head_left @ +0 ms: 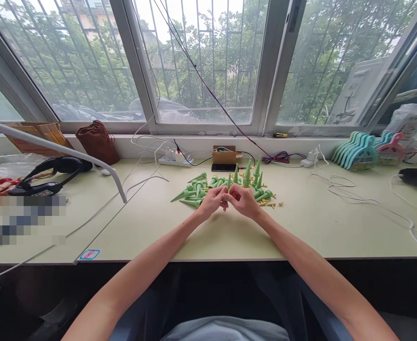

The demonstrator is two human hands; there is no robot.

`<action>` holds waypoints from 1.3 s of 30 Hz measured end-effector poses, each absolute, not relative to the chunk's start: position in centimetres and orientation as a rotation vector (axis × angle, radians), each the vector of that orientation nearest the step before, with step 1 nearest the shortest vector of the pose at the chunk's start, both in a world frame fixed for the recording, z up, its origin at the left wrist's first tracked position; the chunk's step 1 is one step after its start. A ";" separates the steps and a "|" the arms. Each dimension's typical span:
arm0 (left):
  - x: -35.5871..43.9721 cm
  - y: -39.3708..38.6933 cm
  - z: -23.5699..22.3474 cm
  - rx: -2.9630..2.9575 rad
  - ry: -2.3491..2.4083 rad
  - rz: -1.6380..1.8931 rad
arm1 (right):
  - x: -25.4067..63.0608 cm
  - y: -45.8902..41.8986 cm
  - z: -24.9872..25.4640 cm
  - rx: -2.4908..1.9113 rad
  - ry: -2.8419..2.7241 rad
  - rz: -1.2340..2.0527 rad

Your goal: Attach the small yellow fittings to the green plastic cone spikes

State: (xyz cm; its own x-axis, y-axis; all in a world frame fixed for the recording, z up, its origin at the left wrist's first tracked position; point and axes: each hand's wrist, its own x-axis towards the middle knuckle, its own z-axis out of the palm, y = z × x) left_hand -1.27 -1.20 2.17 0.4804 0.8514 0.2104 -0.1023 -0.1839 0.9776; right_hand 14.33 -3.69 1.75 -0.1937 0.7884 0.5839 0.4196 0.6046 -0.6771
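grey shirt fabric (226, 329) lies nearest, and beyond it two bare forearms reach in over the front edge of a pale yellow-green tabletop (229, 241). the left hand (211, 201) and right hand (244, 200) meet at the near side of a loose pile, fingertips touching or nearly so. a slim green plastic cone (229, 181) rises point-up between them, its lower end hidden; the left fingers look closed on it, while the right thumb and forefinger are pinched shut, on what i cannot tell. for handling this small, i'd judge it best to let the left fingers steady the cone low down, keep both wrists low, and let the right fingertips press in line with its axis, gently, since a sideways push could tip or slip it. elbows wide of the pile would spare the neighbours a knock. just beyond, more green plastic cones (190, 189) lie on their sides and others stand upright, with small yellow plastic pieces (268, 204) strewn at the right. farther back are a black phone (223, 167), an open brown cardboard box (224, 156) and a white power strip (175, 160); black headphones (52, 176) sit off to the left, turquoise plastic hangers (355, 149) to the right. behind it all, grey-framed windows (201, 71) show bars and leafy trees.
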 end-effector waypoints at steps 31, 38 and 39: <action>-1.1 -1.5 2.6 1.498 0.643 0.899 | 14.6 -3.5 2.1 -1.030 -1.765 0.435; -1.1 -1.4 2.4 1.488 0.617 0.885 | 14.6 -3.4 2.0 -1.029 -1.757 0.443; -1.1 -1.4 2.4 1.488 0.617 0.884 | 14.6 -3.4 1.9 -1.029 -1.757 0.443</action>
